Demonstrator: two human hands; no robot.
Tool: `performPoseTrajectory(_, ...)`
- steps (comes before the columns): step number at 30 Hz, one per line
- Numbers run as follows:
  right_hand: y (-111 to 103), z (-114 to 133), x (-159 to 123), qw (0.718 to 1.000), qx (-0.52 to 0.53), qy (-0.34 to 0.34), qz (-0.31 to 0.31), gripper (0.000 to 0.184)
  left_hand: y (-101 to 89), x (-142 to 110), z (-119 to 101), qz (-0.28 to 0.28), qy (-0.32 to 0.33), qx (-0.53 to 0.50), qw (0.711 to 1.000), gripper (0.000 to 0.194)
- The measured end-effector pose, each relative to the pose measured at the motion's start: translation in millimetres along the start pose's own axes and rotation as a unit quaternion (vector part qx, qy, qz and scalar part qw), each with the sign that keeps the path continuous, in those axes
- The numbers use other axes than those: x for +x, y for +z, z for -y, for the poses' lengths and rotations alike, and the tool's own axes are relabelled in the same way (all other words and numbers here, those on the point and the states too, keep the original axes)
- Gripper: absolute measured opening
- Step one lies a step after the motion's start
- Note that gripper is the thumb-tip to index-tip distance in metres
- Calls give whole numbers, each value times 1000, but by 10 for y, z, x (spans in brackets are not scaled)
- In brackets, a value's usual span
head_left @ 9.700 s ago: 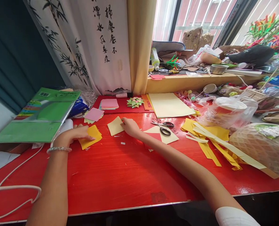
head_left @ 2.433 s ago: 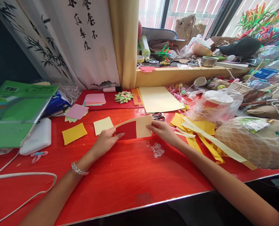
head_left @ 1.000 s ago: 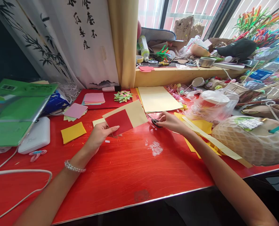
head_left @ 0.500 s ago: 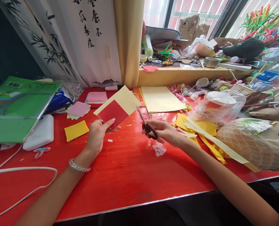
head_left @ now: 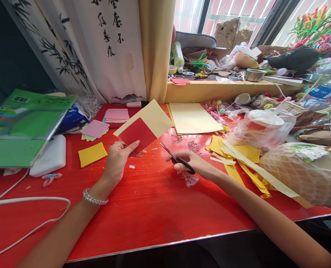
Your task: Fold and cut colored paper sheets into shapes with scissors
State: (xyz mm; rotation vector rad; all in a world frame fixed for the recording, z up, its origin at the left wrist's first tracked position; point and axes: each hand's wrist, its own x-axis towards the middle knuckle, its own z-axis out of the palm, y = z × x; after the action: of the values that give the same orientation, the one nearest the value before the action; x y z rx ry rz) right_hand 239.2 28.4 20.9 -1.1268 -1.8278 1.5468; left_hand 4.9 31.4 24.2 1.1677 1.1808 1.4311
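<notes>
Pinched between thumb and fingers, a red square of paper [head_left: 137,134] and a larger cream sheet [head_left: 156,116] behind it are held by my left hand [head_left: 117,159] above the table. My right hand [head_left: 191,162] is closed around black-handled scissors [head_left: 184,163], whose blades point up and left toward the lower right edge of the cream sheet without touching it. Part of the handles is hidden by my fingers. Below the right hand lies a small pink-and-white tangled clump [head_left: 191,179] on the red tabletop [head_left: 148,208].
Yellow and cream paper strips [head_left: 246,163] lie at the right, beside a netted bundle [head_left: 302,175]. A cream paper stack [head_left: 194,117] is at the back. To the left are a yellow paper stack [head_left: 92,154], a white power bank [head_left: 49,158], a green packet [head_left: 28,130] and a white cable [head_left: 28,199].
The scissors have swung lower, their blades dropping away from the cream sheet's right corner. The papers stay in my left hand. The whole view has shifted slightly.
</notes>
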Motion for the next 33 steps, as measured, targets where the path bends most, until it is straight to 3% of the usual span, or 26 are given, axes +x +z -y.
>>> performPoseTrajectory(5,16,-55,19,999,30,9,5,57,40,-34,15,25,-18,4,1000,22)
performPoseTrajectory(12,48,-138,37,997,70,4,7,55,81,-80,25,50,-55,20,997,21)
performPoseTrajectory(33,101,-148,51,995,99,0,2,56,80,-82,14,58,-41,24,997,17)
